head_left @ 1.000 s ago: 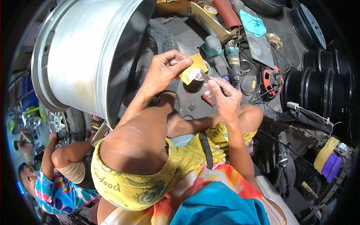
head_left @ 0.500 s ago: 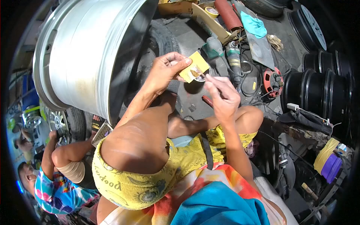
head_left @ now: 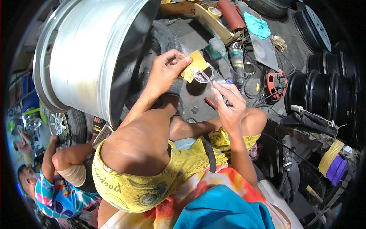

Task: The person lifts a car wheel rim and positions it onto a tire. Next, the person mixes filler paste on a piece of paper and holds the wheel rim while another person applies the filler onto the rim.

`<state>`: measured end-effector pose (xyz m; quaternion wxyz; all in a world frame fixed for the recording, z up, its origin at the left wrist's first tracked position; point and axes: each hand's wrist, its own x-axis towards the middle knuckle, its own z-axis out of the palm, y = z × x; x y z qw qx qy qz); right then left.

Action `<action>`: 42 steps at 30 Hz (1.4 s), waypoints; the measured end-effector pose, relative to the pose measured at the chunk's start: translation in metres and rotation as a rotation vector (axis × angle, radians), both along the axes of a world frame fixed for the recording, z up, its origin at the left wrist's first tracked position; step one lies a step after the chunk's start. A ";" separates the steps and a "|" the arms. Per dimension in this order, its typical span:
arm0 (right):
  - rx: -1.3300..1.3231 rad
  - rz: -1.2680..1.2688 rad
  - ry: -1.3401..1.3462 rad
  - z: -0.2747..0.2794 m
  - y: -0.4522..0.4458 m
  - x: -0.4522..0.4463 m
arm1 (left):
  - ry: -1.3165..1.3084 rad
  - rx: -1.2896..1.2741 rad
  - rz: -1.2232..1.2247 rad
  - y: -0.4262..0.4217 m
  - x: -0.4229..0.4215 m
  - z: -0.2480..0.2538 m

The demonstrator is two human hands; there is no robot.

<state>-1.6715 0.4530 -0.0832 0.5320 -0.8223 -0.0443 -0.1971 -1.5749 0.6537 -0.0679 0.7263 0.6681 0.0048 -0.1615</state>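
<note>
My left hand [head_left: 167, 70] pinches a flat yellow card [head_left: 196, 63] with dark print on its lower part, thumb on top. My right hand [head_left: 231, 100] is closed around a thin, narrow metal tool [head_left: 208, 79] whose kind I cannot make out. The tool's far end is close to the card's lower right edge; whether it touches is too small to tell. Behind and just below the card, an open round can [head_left: 209, 70] with a shiny rim stands on the floor, partly covered by the card and tool. A red-handled object [head_left: 211, 103] lies beneath my right hand.
A large silver wheel rim [head_left: 82, 57] stands at left, with a tyre [head_left: 167, 38] behind it. Power tools [head_left: 237, 61], cables and a red cord reel [head_left: 277, 84] lie ahead. Black rims [head_left: 316, 89] are stacked at right. Another person [head_left: 63, 191] sits at lower left.
My right hand has drawn slightly down and right, taking the tool from the card's face to its edge. A brownish smear seen on the card earlier no longer shows. The card has shifted slightly left.
</note>
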 end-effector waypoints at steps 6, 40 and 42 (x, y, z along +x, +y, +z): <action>0.148 0.081 0.131 0.001 0.004 0.006 | -0.122 0.080 0.022 0.004 -0.001 -0.003; -0.166 0.022 -0.236 -0.012 0.011 -0.006 | 0.306 -0.252 -0.037 -0.001 -0.003 -0.015; -0.160 0.060 -0.147 -0.008 0.006 -0.016 | 0.286 -0.244 -0.021 -0.001 -0.003 -0.014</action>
